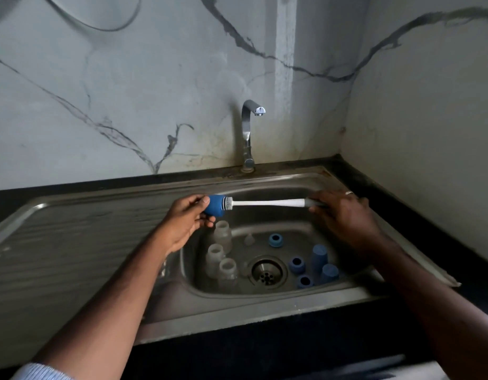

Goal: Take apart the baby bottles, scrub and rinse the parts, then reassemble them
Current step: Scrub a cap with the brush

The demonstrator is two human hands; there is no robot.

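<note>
The left hand is held over the left edge of the sink basin, and its grip is clamped on a blue cap — fingers and thumb are curled round it. The cap lies on its side with the open mouth pointing to the right. Inside this mouth sits the bristle head of the bottle brush. The long axis of the brush runs almost level from left to right, with the white shaft in the air above the basin and the grey handle end at the right.

Below, on the basin floor, three clear bottles stand upright at the left, close together. A small clear nipple is just right of the upper bottle. The drain is in the middle. Right of it are blue collar rings with their holes facing up, and two blue caps standing mouth down near them.

The right hand is over the right part of the basin — its grip is clamped on the handle of the brush, and a ring is on one finger. Behind the basin stands the tap; no water is visible at its spout
</note>
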